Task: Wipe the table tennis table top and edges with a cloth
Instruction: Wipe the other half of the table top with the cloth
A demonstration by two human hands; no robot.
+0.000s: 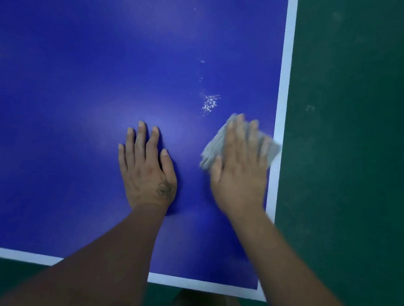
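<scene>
The blue table tennis table (69,97) fills most of the view, with a white line along its right edge (285,63) and its near edge (200,284). My left hand (145,168) lies flat on the blue top with its fingers straight and spread. My right hand (240,164) presses a grey cloth (214,144) flat onto the top, close to the right edge line; it is motion-blurred. A patch of white specks (209,103) lies on the top just beyond the cloth.
A dark green floor (353,138) runs along the right of the table and below its near edge. A few smaller white specks (202,61) dot the top farther away. Something brown (206,304) shows below the near edge.
</scene>
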